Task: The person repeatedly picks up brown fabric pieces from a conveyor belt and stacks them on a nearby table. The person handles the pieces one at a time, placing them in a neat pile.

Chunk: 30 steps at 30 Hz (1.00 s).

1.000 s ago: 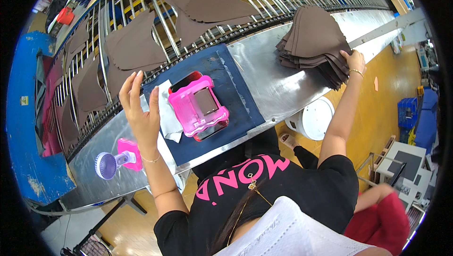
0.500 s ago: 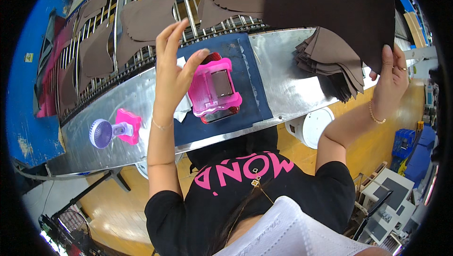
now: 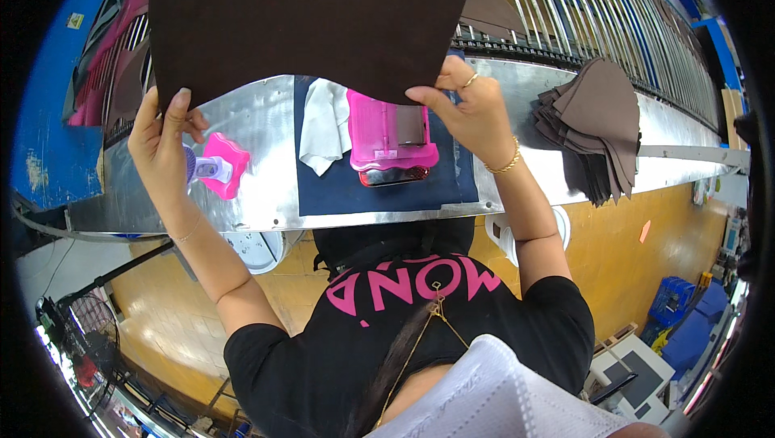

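Observation:
A large dark brown fabric panel [image 3: 299, 22] is stretched between my two hands, above the metal table. My left hand [image 3: 165, 135] pinches its lower left corner, thumb on the near face. At the lower right corner, my right hand [image 3: 472, 107] grips the cloth between thumb and fingers. Below the panel's curved edge a pink plastic holder [image 3: 375, 131] with a brown block stands on a dark blue mat [image 3: 331, 196]. A stack of brown cut fabric pieces [image 3: 601, 107] lies to the right, hanging over the table's near edge.
A white cloth [image 3: 323, 135] lies beside the pink holder. A small fan on a pink base [image 3: 226, 167] stands near my left wrist. Behind the table runs a rack of metal bars [image 3: 589, 10] with brown pieces on it. White stools [image 3: 258, 248] sit under the table edge.
The panel has swung from the far right to in front of me. My left hand, empty before, has moved left and taken its left corner; my right hand has moved left with the panel.

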Each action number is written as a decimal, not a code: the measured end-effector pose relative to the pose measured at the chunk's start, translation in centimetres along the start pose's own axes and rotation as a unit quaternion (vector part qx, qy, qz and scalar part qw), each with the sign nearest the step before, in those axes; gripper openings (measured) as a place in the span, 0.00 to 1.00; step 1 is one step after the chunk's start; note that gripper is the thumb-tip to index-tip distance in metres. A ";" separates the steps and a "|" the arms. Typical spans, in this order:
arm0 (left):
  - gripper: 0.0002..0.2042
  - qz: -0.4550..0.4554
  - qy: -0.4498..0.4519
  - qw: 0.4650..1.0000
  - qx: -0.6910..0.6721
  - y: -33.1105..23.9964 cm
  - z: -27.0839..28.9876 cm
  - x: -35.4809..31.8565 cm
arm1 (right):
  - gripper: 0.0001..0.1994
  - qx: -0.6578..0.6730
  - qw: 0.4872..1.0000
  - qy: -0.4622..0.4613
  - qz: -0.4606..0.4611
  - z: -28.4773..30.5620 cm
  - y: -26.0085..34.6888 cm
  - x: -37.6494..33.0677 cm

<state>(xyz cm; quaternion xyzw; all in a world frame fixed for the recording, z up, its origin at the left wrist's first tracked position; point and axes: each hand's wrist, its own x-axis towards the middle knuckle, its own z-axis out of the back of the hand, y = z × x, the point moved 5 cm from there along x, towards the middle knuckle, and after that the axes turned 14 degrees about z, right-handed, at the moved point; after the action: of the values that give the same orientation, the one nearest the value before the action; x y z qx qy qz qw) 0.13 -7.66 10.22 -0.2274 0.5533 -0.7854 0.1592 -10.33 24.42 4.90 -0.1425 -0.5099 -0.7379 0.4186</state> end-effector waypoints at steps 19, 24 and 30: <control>0.03 0.022 0.158 0.980 0.117 5.2 -9.5 -1.7 | 0.04 -0.182 0.982 0.052 0.026 5.5 -3.9 -9.6; 0.06 -0.135 0.217 0.953 0.162 2.1 -15.1 -2.0 | 0.05 -0.147 0.977 -0.011 -0.151 10.2 -5.2 -14.5; 0.06 -0.261 0.264 0.904 0.211 -1.1 -21.3 -3.2 | 0.03 -0.114 0.962 -0.127 -0.215 17.9 -3.5 -17.8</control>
<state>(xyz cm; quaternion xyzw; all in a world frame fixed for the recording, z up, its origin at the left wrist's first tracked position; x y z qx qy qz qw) -8.47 11.28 4.65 -0.1091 0.3169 -0.9286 -0.1593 -6.03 48.91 -0.79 -0.1688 -0.4898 -0.8396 0.1630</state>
